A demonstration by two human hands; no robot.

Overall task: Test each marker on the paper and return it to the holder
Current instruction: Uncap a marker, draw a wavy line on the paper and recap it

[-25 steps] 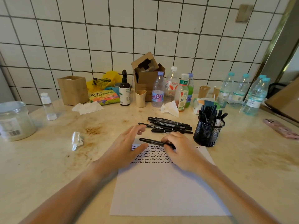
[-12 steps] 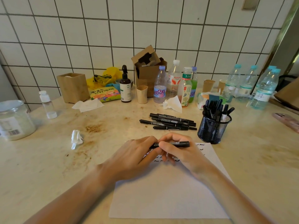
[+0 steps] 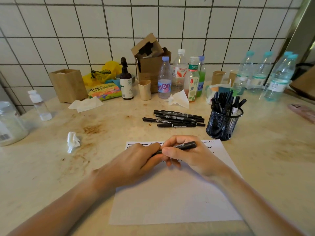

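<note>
over the paper (image 3: 170, 201), l hand (image 3: 136, 160) & r hand (image 3: 190, 155) fingers both gripping one black marker (image 3: 185, 145)

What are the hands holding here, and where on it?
One black marker: the right hand pinches its middle, the left hand grips its left end above the paper.

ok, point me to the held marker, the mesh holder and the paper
held marker (image 3: 185, 145): head view, on its barrel right of the fingers.
mesh holder (image 3: 221, 125): head view, on its front wall.
paper (image 3: 170, 201): head view, on its blank lower half.
</note>
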